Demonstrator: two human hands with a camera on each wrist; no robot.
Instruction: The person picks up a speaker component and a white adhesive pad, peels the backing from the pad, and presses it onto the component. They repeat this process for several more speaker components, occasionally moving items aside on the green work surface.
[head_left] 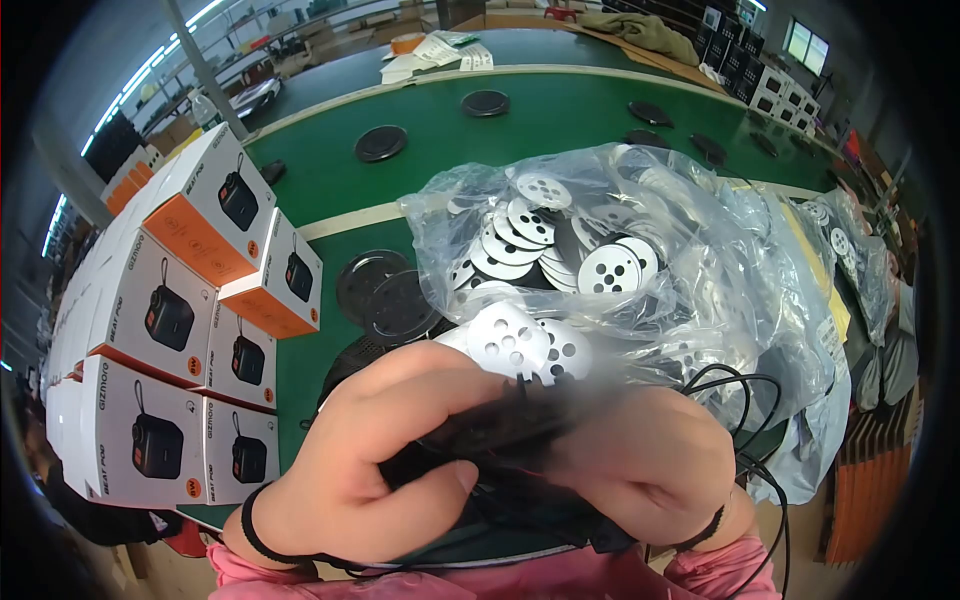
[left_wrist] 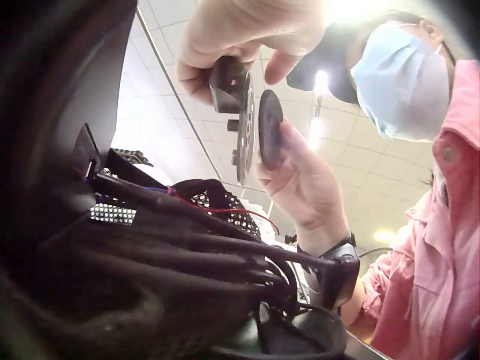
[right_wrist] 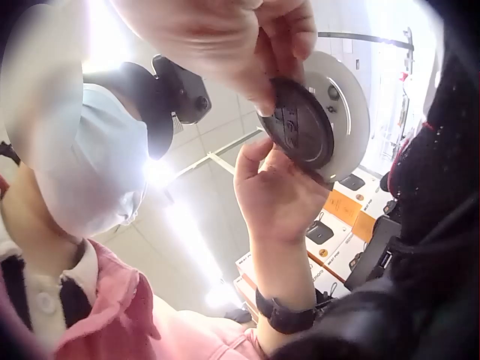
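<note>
My left hand (head_left: 370, 450) grips a round plate, seen edge-on with holes and short black pegs (left_wrist: 245, 139) in the left wrist view; its broad pale face (right_wrist: 351, 112) shows in the right wrist view. Between thumb and fingers, my right hand (head_left: 655, 465) pinches a black disc (left_wrist: 270, 129) with raised marks on its face (right_wrist: 304, 124). The disc faces the plate closely; whether they touch I cannot tell. In the head view, the hands and blur partly hide a dark part (head_left: 490, 430). White discs with holes (head_left: 510, 340) appear just beyond the fingers.
A clear plastic bag (head_left: 700, 250) of white perforated discs lies beyond the hands. Boxes (head_left: 150, 420) are stacked at left. Black round covers (head_left: 400, 305) lie beside the bag; others (head_left: 381, 143) sit farther back on the green surface (head_left: 320, 180). Black cables (head_left: 745, 400) loop at right.
</note>
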